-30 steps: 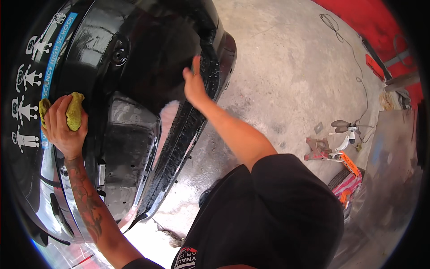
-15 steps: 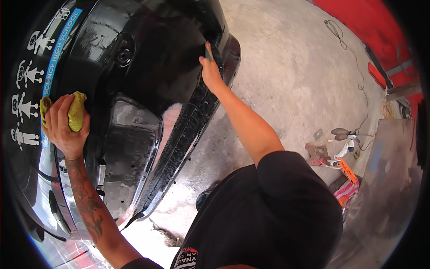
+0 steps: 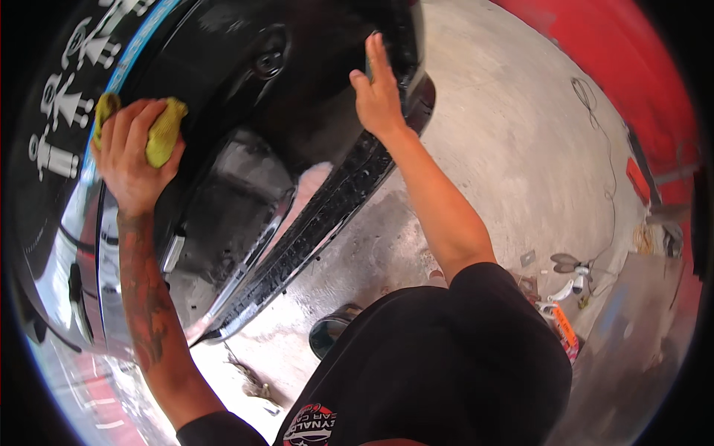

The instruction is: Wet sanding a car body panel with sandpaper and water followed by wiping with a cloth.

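Observation:
The rear of a black car (image 3: pixel 320 97) lies in front of me, its painted panel wet and shiny. My left hand (image 3: pixel 137 149) grips a bunched yellow-green cloth (image 3: pixel 167 134), pressed near the lower edge of the rear window. White stick-figure stickers (image 3: pixel 71 108) and a blue strip (image 3: pixel 141 41) are on that glass. My right hand (image 3: pixel 381 97) is over the top of the black bumper (image 3: pixel 338 189), fingers stretched forward and thumb apart. A thin grey-green piece shows at the edges of this hand; its kind is unclear.
A dark bucket (image 3: pixel 331 331) stands on the concrete floor (image 3: pixel 483 134) by my body. A small fan (image 3: pixel 576 271), a cable (image 3: pixel 610 163) and an orange object (image 3: pixel 563 321) lie at the right. Along the far right runs a red surface (image 3: pixel 632 74).
The view has shifted, so the car sits further right and higher. My right hand has moved slightly off the bumper edge, and its fingers look straighter. The left hand keeps the cloth.

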### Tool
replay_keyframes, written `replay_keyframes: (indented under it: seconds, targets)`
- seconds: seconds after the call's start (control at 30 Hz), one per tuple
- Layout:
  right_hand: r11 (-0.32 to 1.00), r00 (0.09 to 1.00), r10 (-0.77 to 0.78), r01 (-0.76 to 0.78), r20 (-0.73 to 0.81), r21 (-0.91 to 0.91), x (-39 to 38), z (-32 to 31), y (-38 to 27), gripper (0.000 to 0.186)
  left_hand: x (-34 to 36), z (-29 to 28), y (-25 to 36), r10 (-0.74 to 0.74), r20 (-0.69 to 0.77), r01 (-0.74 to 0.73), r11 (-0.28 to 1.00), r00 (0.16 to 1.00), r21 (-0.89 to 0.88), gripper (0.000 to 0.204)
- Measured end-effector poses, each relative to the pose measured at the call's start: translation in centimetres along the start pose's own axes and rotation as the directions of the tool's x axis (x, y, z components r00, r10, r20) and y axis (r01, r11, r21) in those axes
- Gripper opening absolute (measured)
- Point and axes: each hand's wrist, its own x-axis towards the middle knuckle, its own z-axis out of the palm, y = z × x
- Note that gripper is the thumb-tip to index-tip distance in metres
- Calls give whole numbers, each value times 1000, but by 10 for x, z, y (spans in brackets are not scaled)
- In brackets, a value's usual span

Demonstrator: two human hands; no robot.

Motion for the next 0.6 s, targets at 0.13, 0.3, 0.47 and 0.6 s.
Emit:
replay_keyframes:
  seconds: [0.13, 0.3, 0.47, 0.6]
  targets:
    - [961, 985, -164, 173, 59, -215, 1, 15, -58, 73, 7, 5, 2, 29, -90, -26, 999, 996, 33, 36]
    - [891, 872, -290, 396, 395, -220, -37, 19, -114, 73, 7, -2, 6, -5, -76, 12, 995, 997, 94, 37]
    - [880, 920, -137, -57, 366, 471, -78, -19, -121, 69, 0, -3, 32, -217, -103, 222, 974, 971, 37, 31]
    - [772, 881, 268, -439, 390, 460, -132, -57, -81, 59, -55, -2, 34, -350, -196, 373, 923, 916, 96, 44]
